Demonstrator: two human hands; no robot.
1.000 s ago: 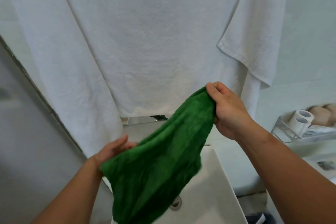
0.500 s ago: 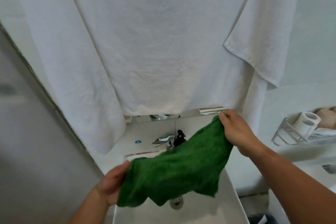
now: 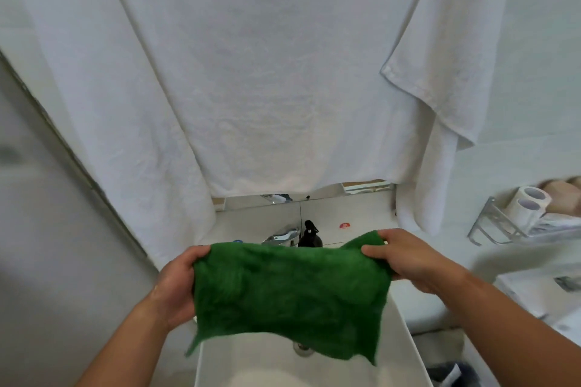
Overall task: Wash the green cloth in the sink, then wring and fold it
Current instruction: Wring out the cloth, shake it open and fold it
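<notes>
The green cloth (image 3: 289, 295) hangs spread out flat above the white sink (image 3: 405, 352), its lower edge dangling over the basin. My left hand (image 3: 176, 283) grips its upper left corner, thumb on top. My right hand (image 3: 408, 258) pinches the upper right corner at about the same height. The cloth hides most of the basin; part of the drain (image 3: 301, 349) shows under its lower edge.
A chrome tap (image 3: 283, 234) and a black pump bottle (image 3: 309, 234) stand behind the cloth. Large white towels (image 3: 251, 72) hang close above the sink. A wire rack (image 3: 500, 229) with toilet rolls (image 3: 528, 204) is on the right wall. A grey wall is at left.
My left hand rose and my right hand dropped, so the cloth went from a slanted, bunched drape to a level, spread sheet. The view tilted down toward the sink.
</notes>
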